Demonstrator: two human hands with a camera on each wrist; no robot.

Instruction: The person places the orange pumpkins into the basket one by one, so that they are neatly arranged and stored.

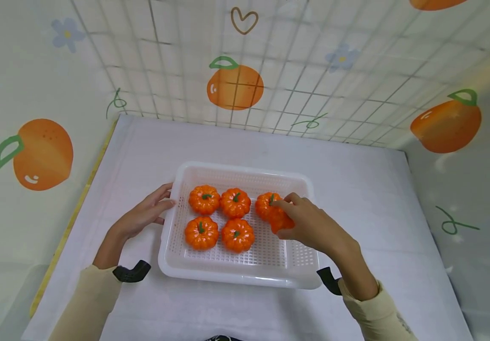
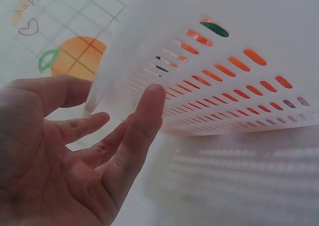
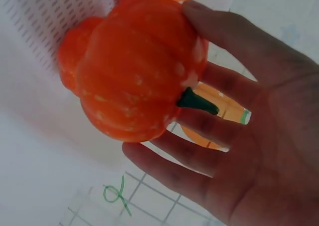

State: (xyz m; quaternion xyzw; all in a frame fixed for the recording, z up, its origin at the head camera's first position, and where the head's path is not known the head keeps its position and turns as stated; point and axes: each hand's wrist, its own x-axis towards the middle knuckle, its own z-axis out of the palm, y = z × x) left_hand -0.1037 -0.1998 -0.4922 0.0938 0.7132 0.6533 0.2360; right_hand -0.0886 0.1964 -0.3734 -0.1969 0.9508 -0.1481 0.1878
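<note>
A white perforated plastic basket (image 1: pixel 236 279) holds several small orange pumpkins with green stems, one of them a front-left pumpkin (image 1: pixel 201 233). My right hand (image 1: pixel 313 226) grips another pumpkin (image 1: pixel 280 221) over the basket's right part, fingers and thumb around its sides. That held pumpkin (image 3: pixel 139 71) shows its green stem toward the palm in the right wrist view. Just behind it sits a back-right pumpkin (image 1: pixel 266 204), partly covered. At the basket's left end is my left hand (image 1: pixel 144 215), its fingers loosely spread against the slotted side wall (image 2: pixel 199 106).
The basket stands on a white cloth-covered table (image 1: pixel 356 189). Behind it hangs a pale curtain (image 1: pixel 176 61) printed with a grid and oranges. A yellow edge strip (image 1: pixel 78 203) runs along the table's left side.
</note>
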